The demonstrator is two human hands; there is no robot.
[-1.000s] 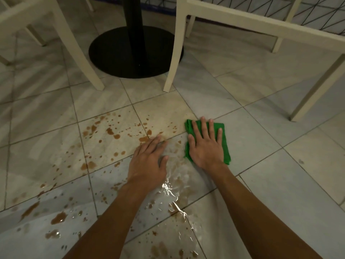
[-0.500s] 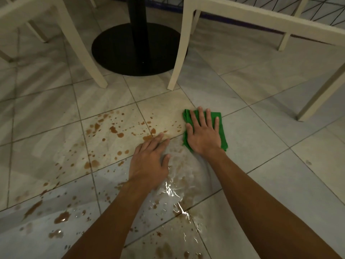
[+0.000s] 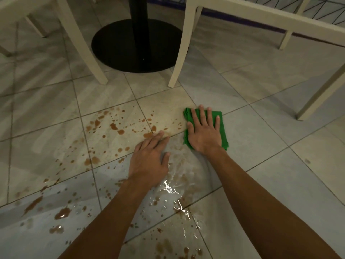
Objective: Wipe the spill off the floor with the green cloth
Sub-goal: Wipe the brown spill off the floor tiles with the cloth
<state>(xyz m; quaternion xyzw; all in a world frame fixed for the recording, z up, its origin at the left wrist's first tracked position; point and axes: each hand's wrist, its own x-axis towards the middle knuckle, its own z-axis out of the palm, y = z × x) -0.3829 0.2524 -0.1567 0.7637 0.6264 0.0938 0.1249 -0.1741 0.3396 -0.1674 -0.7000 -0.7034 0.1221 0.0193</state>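
Right hand spread flat, pressing green cloth on floor. Left hand flat beside wet brown spill, apparently bracing.

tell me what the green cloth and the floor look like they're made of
Green cloth: soft fabric, matte, creased at its edge, possibly microfibre. Floor: glazed tile, likely ceramic, shown by grout lines and glare off the wet patch.

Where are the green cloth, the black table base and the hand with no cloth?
green cloth (image 3: 223, 131): head view, its right edge beside the hand.
black table base (image 3: 115, 51): head view, flat disc.
left hand (image 3: 149, 157): head view, its back.
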